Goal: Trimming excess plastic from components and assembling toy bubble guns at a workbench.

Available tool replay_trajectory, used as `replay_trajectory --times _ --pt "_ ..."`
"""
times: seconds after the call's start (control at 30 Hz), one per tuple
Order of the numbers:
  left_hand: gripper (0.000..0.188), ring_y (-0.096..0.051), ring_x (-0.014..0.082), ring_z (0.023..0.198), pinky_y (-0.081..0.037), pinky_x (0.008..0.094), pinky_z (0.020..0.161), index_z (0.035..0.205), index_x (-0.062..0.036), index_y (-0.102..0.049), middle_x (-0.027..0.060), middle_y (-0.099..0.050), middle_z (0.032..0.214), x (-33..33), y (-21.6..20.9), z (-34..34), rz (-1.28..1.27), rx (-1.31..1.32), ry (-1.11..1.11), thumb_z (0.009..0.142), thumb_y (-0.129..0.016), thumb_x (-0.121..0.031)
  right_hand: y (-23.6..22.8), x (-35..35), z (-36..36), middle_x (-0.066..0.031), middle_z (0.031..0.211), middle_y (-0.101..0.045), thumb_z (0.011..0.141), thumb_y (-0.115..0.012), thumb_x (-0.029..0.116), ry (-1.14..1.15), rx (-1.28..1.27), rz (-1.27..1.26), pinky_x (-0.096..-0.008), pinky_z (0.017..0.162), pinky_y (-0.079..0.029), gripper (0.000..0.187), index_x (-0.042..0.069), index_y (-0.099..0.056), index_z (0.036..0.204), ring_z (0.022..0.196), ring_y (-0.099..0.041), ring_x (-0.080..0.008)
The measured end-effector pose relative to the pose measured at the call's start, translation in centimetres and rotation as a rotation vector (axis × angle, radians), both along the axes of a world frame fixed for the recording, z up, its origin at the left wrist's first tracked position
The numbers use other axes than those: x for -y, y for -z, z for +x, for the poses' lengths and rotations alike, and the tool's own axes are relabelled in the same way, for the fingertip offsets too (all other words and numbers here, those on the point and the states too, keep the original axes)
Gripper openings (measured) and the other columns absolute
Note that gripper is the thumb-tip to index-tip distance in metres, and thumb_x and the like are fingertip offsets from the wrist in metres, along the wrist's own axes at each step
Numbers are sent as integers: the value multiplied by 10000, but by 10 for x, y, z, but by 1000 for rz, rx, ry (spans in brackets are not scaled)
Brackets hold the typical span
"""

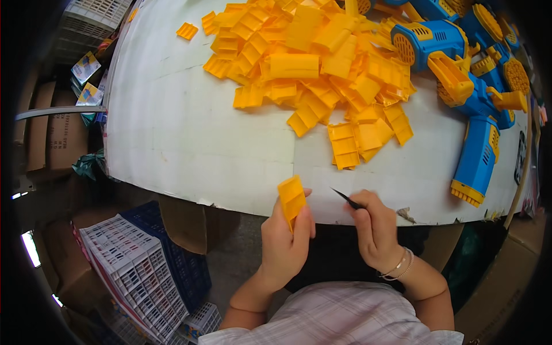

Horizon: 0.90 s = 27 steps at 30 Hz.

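My left hand (284, 247) is closed on a yellow plastic cover (292, 194), held upright just over the table's near edge. In my right hand (376, 230) is a slim black pointed tool (348, 199), its tip aimed up and left toward the cover but apart from it. Whether it is a blade or tweezers I cannot tell. Beyond my hands lies a heap of similar yellow covers (293, 66), some showing ribbed insides. One small yellow cover (187, 31) sits apart, left of the heap.
Blue and yellow toy blasters (477, 155) are piled along the right side of the white table (195, 126). Below the table at left stand a white plastic crate (132, 270) and a dark blue crate (181, 259). Cardboard boxes (66, 138) stand at the far left.
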<state>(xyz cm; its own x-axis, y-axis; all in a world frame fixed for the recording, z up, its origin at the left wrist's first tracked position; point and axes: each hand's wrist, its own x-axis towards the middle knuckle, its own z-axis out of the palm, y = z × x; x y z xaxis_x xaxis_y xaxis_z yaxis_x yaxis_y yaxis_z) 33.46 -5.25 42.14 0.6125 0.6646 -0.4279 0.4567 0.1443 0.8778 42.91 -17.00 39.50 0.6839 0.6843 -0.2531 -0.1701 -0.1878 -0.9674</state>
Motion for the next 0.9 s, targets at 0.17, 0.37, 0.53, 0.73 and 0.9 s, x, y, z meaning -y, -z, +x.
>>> replay_trajectory --times 0.17,0.37,0.53,0.73,0.9 --pt "87 -542 265 464 -418 317 446 864 -13 -551 119 -537 569 0 6 -7 312 -43 301 847 -502 -83 -28 -5 11 -93 686 -541 794 -595 157 -411 711 -231 -303 461 -409 123 56 -548 848 556 -539 -246" --pt "108 -538 281 450 -406 340 422 775 -19 -556 123 -529 530 3 6 -10 398 -145 325 836 -522 -102 -32 -9 11 -71 608 -527 794 -595 156 -563 774 -412 -335 447 -413 132 84 -493 749 529 -549 -249" --pt "137 -522 277 427 -397 339 409 731 -22 -554 122 -513 511 3 4 -16 348 -119 325 837 -524 -104 -32 -5 20 -112 634 -535 734 -591 71 -462 659 -315 -364 456 -433 102 77 -490 719 529 -548 -292" --pt "127 -513 284 416 -393 345 404 725 -20 -550 126 -505 496 5 0 -20 411 -194 334 826 -532 -95 -26 -1 26 -142 649 -539 771 -559 81 -440 600 -329 -383 473 -440 58 76 -505 790 551 -552 -322" --pt "120 -499 287 401 -381 352 393 723 -26 -552 124 -478 474 2 6 -14 420 -163 321 821 -533 -92 -2 -9 33 -112 634 -530 780 -566 86 -353 678 -451 -362 450 -435 51 83 -518 767 527 -554 -297"
